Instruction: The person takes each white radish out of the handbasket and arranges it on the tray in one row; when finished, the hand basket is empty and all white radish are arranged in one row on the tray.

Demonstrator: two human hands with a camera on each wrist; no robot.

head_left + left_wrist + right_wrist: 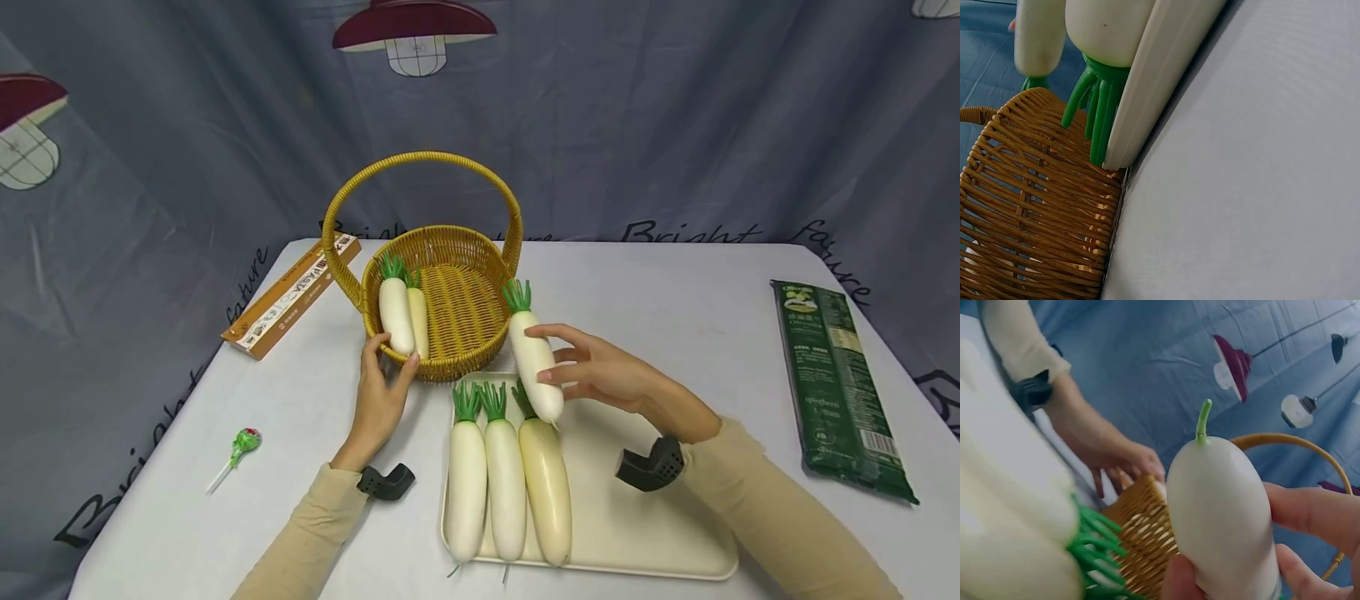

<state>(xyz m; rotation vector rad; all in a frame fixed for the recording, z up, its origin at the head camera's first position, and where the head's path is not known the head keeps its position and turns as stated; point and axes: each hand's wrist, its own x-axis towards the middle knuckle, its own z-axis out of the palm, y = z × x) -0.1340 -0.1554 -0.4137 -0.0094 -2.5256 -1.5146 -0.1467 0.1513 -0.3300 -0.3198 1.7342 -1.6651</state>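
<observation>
Lollipop (245, 442) wrapper print perhaps illegible

Staged recording set, not a lived-in room: printed blue-grey curtain (675, 125) with lamp motifs hangs as backdrop behind a cloth-covered surface (675, 300). Toy radishes (505, 479) on a tray (637, 542), wicker basket (442, 250), packaged goods laid out.

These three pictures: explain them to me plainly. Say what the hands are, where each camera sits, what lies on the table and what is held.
A person works with bare hands. The wide picture comes from a head camera; the close ones from wrist cameras. The right hand holds a white radish above the tray, where three more radishes lie. The left hand grips the rim of the wicker basket, which holds two radishes. Also on the table: a pasta box, a lollipop and a green packet.
</observation>
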